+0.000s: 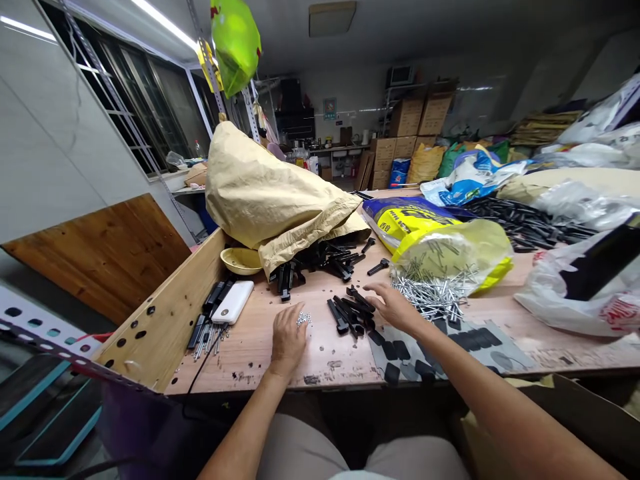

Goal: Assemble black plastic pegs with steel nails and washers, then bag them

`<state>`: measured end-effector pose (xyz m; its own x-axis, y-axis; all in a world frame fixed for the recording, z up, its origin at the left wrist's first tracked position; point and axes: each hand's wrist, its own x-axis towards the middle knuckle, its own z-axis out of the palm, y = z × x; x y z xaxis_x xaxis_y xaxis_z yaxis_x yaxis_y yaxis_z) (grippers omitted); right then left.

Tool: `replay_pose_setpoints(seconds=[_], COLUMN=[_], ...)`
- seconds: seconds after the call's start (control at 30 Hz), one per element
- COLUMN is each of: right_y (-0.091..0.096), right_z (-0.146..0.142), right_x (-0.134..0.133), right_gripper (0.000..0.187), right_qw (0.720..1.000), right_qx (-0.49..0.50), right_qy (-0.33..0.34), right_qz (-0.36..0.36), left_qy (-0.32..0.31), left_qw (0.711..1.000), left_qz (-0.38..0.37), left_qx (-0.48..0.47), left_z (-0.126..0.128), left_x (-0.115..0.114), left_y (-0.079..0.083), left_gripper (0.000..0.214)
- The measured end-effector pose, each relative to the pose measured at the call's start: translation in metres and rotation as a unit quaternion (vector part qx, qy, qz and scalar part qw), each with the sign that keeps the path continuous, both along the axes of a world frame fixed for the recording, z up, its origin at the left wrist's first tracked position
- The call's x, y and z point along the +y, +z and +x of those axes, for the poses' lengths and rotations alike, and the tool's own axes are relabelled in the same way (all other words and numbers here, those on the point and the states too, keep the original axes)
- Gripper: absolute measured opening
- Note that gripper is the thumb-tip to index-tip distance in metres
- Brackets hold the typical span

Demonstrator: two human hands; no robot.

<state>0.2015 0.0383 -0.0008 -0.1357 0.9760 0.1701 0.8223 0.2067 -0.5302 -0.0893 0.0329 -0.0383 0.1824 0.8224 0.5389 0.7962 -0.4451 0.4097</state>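
On the table's near side my left hand (289, 339) lies palm down beside a small heap of tiny silver metal pieces (303, 319). Its fingers are partly stretched, and I see nothing held in them. My right hand (393, 307) reaches over the right edge of a loose pile of black plastic parts (351, 312). The fingers there are apart, thumb and forefinger close to the upper parts; whether they touch one cannot be made out. Just beyond that hand, long thin metal pins (433, 293) spill from a yellow and blue bag (415, 223).
A big brown paper sack (270, 187) spills more black parts (325, 260) behind the hands. At left stand a yellow bowl (241, 261), a white power bank (233, 302) with a cable, and a wooden side board (160, 327). Flat black pads (400, 350) lie front right, near a white plastic bag (550, 293).
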Motion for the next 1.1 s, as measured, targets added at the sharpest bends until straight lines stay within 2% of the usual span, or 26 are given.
replay_pose_setpoints(seconds=[0.07, 0.2, 0.33, 0.43, 0.63, 0.8, 0.97, 1.1], right_y=[-0.002, -0.011, -0.016, -0.014, -0.005, -0.014, -0.027, -0.036], right_z=[0.008, -0.001, -0.013, -0.01, 0.012, 0.01, -0.003, 0.001], right_x=[0.009, 0.027, 0.04, 0.04, 0.014, -0.007, -0.007, 0.0], right_gripper=[0.035, 0.035, 0.034, 0.034, 0.041, 0.038, 0.037, 0.037], right_qw=[0.999, 0.997, 0.995, 0.993, 0.991, 0.989, 0.989, 0.981], right_qx=[-0.008, -0.019, -0.022, -0.017, -0.023, -0.023, 0.026, 0.105], right_qy=[-0.033, -0.037, -0.053, -0.064, -0.103, -0.093, -0.084, -0.092], right_qz=[-0.027, -0.063, -0.087, -0.093, -0.084, -0.112, -0.12, -0.133], left_qy=[-0.05, -0.127, -0.213, -0.265, -0.307, -0.367, -0.389, -0.416], left_qw=[0.998, 0.984, 0.959, 0.943, 0.92, 0.887, 0.851, 0.851], left_qz=[-0.023, -0.069, -0.095, -0.1, -0.145, -0.166, -0.222, -0.199], left_qx=[0.04, 0.108, 0.158, 0.176, 0.195, 0.224, 0.274, 0.25], left_z=[0.021, 0.05, 0.06, 0.065, 0.07, 0.08, 0.091, 0.091], left_x=[0.004, 0.021, 0.036, 0.041, 0.057, 0.076, 0.081, 0.078], left_y=[0.006, 0.011, 0.015, 0.02, 0.025, 0.032, 0.044, 0.045], left_gripper=[0.052, 0.065, 0.065, 0.066, 0.08, 0.089, 0.092, 0.084])
